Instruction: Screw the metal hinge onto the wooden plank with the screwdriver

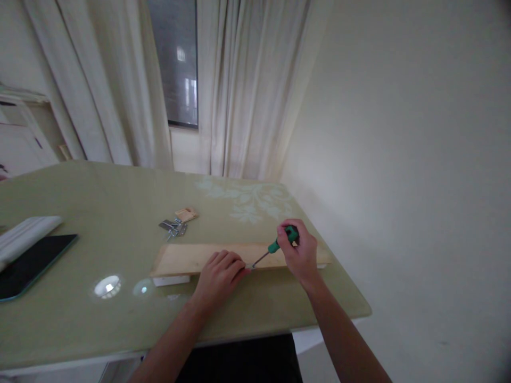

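Note:
A pale wooden board (187, 258) lies flat near the front right of the green glass-topped table (99, 202). My left hand (219, 274) rests on the board's front edge, fingertips pinched around a small part at the screwdriver's tip; what that part is cannot be made out. My right hand (300, 252) grips a green-handled screwdriver (277, 244), its shaft slanting down left to the board beside my left fingertips.
Several metal hinges (172, 227) and a small wooden block (186, 214) lie behind the board. A black tablet (32, 263) and a white folded item (24, 236) sit at the left. Curtains, a dark window and a bare wall stand behind and right of the table.

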